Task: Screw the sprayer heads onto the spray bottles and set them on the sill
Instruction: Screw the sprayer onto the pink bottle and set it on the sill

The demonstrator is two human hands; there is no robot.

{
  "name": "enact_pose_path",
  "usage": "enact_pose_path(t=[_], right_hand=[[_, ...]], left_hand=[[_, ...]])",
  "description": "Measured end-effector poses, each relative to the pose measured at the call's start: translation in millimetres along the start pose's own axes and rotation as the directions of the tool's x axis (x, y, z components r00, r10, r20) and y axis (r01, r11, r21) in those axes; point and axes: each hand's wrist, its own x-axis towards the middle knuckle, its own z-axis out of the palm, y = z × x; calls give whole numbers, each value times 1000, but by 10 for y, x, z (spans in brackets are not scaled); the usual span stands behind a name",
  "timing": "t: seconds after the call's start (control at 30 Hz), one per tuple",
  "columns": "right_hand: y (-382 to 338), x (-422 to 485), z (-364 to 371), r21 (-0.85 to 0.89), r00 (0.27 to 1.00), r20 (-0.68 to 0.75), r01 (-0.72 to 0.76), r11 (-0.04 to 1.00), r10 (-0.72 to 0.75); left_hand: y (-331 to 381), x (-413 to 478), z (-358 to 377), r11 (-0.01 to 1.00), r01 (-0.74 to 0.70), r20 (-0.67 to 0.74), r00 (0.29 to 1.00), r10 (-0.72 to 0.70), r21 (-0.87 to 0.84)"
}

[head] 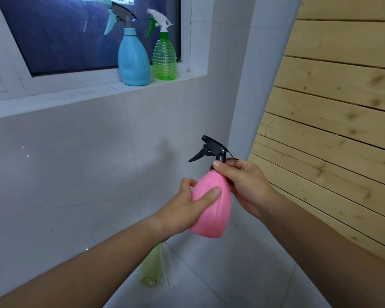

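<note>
Both forearms outstretched, left hand point(187, 207) and right hand point(242, 185) each curled in a grip.

sill point(53, 101) left free, bottles point(133, 61) rt

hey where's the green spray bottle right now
In the head view the green spray bottle stands upright on the window sill, upper middle, just right of the blue spray bottle.

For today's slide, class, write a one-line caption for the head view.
Left hand steadies the pink bottle while the right hand pinches its black sprayer head.
</note>
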Motion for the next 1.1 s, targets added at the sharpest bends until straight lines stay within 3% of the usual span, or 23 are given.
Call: enact_pose_path(t=[0.17, 0.47, 0.77, 0.93, 1.1], right_hand=[[-10, -12, -14, -26, 1000, -24, 1, 1000, -1], [4, -8, 29, -32, 1000, -28, -3, 999, 2], [0, 0, -18, -63, 999, -39, -5, 998, 2], [15, 29, 2, -69, 998, -59, 5, 998, -9], [-47, 5, 1, 31, 999, 48, 3, 1000, -5]], left_hand=[[-29, 41, -52, 996, 10, 84, 996, -3, -83], [-30, 44, -42, 1000, -22, -60, 998, 23, 19], [-57, 92, -87, 989, 29, 93, 996, -15, -147], [-29, 74, -121, 997, -49, 8, 999, 49, -67], [-30, 92, -184, 982, -50, 59, 996, 61, -183]])
